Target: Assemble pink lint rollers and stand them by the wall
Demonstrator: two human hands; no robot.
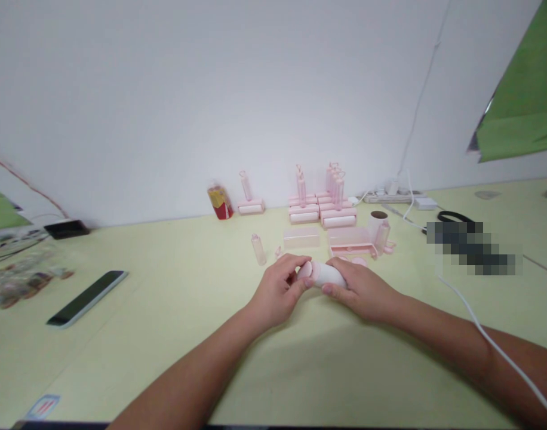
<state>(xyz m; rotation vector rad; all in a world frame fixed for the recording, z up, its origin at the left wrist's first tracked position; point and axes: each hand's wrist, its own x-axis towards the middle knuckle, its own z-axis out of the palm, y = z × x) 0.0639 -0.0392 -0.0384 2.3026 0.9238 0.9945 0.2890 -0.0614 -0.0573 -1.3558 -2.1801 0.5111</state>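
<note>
A white lint roll [329,276] lies sideways between my two hands, just above the table. My right hand [365,289] is closed around its right part. At the other end, the fingers of my left hand [277,289] pinch a round pink end cap [304,272], which sits against the roll at a slight angle; whether it is fully seated I cannot tell. Just beyond my hands are a clear pink cover [301,237], an open pink case [352,239] and a small translucent pink handle [258,249]. Another white roll [378,224] stands upright with its brown core showing.
Several pink lint rollers [338,218] with upright handles stand along the wall, one more [251,206] further left. Beside it is a red and yellow can [220,202]. A phone [88,298] lies left; a power strip [394,196] and white cable [479,325] are right.
</note>
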